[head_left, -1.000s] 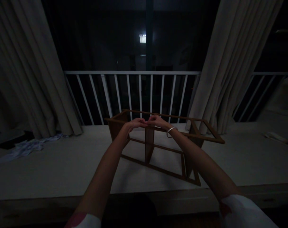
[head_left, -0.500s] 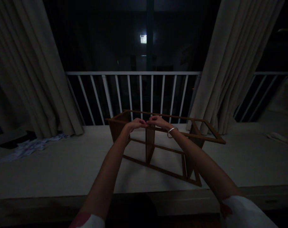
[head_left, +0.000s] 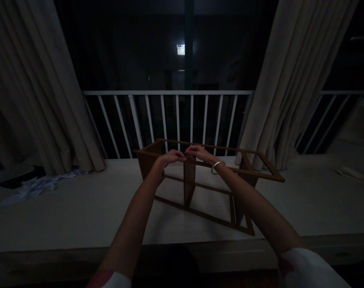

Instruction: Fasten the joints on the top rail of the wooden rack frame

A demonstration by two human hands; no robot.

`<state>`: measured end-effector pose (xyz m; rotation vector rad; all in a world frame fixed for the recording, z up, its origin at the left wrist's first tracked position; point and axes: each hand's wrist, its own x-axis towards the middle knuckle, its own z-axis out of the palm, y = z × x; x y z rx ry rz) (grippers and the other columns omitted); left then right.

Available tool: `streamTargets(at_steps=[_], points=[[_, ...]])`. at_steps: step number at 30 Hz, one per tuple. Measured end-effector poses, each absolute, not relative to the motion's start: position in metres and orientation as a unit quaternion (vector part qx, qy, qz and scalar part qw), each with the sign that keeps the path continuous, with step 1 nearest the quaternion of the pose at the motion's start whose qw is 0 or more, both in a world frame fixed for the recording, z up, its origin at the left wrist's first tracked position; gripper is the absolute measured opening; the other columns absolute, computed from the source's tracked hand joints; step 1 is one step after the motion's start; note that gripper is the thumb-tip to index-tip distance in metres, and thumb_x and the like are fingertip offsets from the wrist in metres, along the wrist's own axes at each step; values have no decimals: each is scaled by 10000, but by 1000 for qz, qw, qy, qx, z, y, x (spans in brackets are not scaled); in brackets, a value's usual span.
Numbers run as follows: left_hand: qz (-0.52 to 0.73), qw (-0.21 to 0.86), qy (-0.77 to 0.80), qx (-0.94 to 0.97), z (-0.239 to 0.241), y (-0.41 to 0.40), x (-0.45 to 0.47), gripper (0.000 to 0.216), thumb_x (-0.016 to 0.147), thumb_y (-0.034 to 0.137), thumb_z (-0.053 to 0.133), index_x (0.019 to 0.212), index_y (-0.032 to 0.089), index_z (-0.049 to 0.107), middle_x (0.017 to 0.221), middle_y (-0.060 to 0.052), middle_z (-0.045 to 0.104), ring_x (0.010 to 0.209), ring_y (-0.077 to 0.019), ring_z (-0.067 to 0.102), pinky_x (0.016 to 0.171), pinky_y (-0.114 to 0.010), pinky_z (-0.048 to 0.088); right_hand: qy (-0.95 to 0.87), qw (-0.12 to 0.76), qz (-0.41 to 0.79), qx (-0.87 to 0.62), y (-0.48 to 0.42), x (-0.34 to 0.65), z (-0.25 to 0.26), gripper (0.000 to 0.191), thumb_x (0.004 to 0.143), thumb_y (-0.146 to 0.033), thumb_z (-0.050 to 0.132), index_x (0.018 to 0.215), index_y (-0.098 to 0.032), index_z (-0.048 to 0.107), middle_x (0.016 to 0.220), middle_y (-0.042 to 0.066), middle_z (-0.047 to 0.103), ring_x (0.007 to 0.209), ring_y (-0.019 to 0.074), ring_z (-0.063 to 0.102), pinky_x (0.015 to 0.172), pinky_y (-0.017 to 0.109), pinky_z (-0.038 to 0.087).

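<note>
A brown wooden shelf frame [head_left: 189,184] lies on its side on the pale ledge, its boards standing upright between the rails. Over its middle board my left hand [head_left: 173,156] is closed, fingertips pinched together at the upper rail. My right hand [head_left: 197,152], with a silver bangle on the wrist, is closed too and meets the left fingertips there. Something small and dark shows between the fingertips, too small and dim to name. Both hands are at the frame's upper side, and the fingers partly hide the rail.
The pale ledge [head_left: 80,212] runs across the view, with its front edge near me. Behind stands a white railing [head_left: 170,93] before a dark window. Beige curtains [head_left: 277,88] hang on both sides. Crumpled checked cloth [head_left: 40,186] lies at the left.
My right fingers have shifted slightly at the pinch, and the small dark thing between the fingertips shows more. The wooden frame has not moved.
</note>
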<state>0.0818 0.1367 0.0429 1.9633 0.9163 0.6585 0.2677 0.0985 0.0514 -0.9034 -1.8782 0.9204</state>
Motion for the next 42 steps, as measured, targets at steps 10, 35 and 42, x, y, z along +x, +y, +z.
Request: streamTargets(at_steps=[10, 35, 42], points=[[262, 421, 369, 786, 40, 138, 80, 385, 521, 380, 663, 804, 128, 603, 767, -14, 583, 771, -131, 501, 773, -281, 352, -766, 354, 379, -381, 89, 266, 58, 247, 670, -263, 552, 871, -147, 636, 775, 22, 601, 645, 91, 490, 560, 192, 357], [219, 407, 360, 810, 49, 129, 78, 301, 543, 299, 612, 805, 152, 586, 774, 4, 571, 796, -139, 481, 759, -250, 334, -760, 359, 387, -379, 87, 266, 56, 346, 619, -404, 616, 820, -122, 607, 767, 28, 594, 668, 100, 500, 575, 200, 364], [245, 447, 368, 777, 51, 127, 77, 224, 612, 288, 478, 733, 141, 595, 702, 4, 554, 715, -127, 468, 718, -254, 337, -767, 363, 375, -375, 87, 267, 55, 350, 622, -403, 609, 828, -120, 607, 732, 14, 568, 632, 86, 464, 547, 195, 338]])
